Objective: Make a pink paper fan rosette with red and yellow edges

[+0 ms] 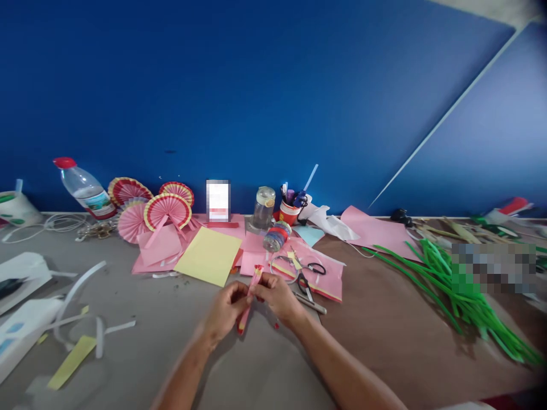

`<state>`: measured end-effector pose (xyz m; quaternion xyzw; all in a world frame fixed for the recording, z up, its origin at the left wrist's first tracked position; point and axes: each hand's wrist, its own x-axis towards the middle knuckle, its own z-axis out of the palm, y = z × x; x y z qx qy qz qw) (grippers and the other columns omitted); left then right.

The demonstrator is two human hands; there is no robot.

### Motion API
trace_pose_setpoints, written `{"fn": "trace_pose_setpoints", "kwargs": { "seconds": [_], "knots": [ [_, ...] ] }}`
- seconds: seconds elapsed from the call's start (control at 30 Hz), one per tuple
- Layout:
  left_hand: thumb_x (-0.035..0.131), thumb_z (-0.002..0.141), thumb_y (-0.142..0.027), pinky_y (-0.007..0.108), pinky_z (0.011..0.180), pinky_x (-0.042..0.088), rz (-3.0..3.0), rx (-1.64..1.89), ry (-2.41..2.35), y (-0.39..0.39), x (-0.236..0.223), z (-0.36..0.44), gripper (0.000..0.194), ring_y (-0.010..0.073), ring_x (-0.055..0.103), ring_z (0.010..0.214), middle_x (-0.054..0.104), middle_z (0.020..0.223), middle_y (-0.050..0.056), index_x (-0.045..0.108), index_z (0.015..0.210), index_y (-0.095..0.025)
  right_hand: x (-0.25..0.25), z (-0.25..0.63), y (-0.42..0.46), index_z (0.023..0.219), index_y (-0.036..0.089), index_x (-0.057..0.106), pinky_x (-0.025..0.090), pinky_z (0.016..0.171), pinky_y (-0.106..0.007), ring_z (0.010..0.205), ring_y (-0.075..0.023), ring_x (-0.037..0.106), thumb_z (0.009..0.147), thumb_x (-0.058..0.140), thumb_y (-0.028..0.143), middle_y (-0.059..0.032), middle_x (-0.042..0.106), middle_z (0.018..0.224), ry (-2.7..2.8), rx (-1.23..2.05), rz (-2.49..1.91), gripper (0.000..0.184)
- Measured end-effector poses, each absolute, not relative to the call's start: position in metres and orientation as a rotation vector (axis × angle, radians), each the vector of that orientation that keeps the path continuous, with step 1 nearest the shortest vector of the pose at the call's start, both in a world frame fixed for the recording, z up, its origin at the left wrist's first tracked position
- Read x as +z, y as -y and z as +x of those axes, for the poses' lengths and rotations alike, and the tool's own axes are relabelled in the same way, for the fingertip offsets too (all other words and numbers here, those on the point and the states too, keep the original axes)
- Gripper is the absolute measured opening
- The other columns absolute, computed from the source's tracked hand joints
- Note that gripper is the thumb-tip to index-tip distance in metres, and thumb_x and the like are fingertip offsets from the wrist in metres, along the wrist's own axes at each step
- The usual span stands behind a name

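Between my two hands is a narrow folded strip of pink paper with red and yellow ends, tilted over the grey tabletop. My left hand pinches it near the middle from the left. From the right, my right hand pinches it a little higher up. Just beyond my right hand lie black-handled scissors and a grey pen-like tool. A yellow sheet lies ahead of my left hand, partly over pink sheets.
Finished-looking pleated pink fans stand at the back left beside a tilted plastic bottle. A glass jar and a cup of pens stand against the blue wall. Green stems spread at right; white strips lie at left.
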<state>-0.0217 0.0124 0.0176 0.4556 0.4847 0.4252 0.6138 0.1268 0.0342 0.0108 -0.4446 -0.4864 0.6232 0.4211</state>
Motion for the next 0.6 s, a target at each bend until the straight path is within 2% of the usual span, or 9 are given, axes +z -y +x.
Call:
{"fn": "trace_pose_setpoints", "kwargs": {
  "seconds": [0.3,0.6],
  "knots": [
    [0.080,0.056,-0.044,0.023,0.052,0.029,0.932,0.813,-1.055,-0.011,0.013,-0.025,0.038,0.0080,0.037,0.052,0.045,0.054,-0.006,0.057,0.066,-0.015,0.010,0.125,-0.036,0.057,0.017,0.053,0.027,0.050,-0.022,0.048,-0.0065,0.036,0.060,0.071,0.029,0.0070,0.045,0.049,1.195,1.692,-1.140,0.022],
    [0.078,0.057,-0.049,0.023,0.053,0.028,0.891,0.838,-1.058,-0.008,0.007,-0.017,0.043,0.0081,0.037,0.054,0.047,0.059,-0.005,0.056,0.070,-0.015,0.008,0.123,-0.036,0.062,0.017,0.056,0.030,0.050,-0.022,0.048,-0.0074,0.040,0.059,0.070,0.024,0.0058,0.052,0.052,1.161,1.667,-1.141,0.015]
  ]
}}
